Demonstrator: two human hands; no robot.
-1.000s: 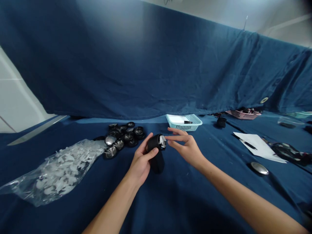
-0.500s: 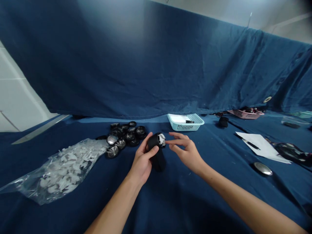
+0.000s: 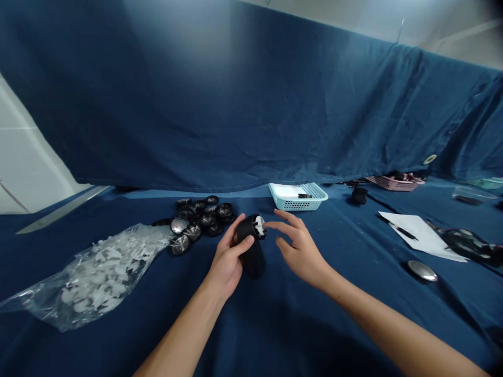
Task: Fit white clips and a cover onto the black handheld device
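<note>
My left hand [image 3: 228, 262] is wrapped round a black handheld device [image 3: 251, 251] that stands tilted on the blue cloth, with a small white part [image 3: 259, 225] showing at its top end. My right hand [image 3: 301, 246] hovers just right of that top end, fingers spread, with the index fingertip touching or almost touching the white part. A pile of round black and silver mesh caps [image 3: 198, 217] lies just beyond my left hand.
A clear plastic bag of white parts [image 3: 94, 272] lies at the left. A light blue basket [image 3: 298, 196] stands behind the hands. To the right are a paper sheet with a pen [image 3: 416, 233], one silver cap [image 3: 422, 270], a pink basket [image 3: 395, 180] and dark items.
My right hand has shifted slightly, its index finger now reaching to the white part on the device's top. The left hand keeps its hold on the black device.
</note>
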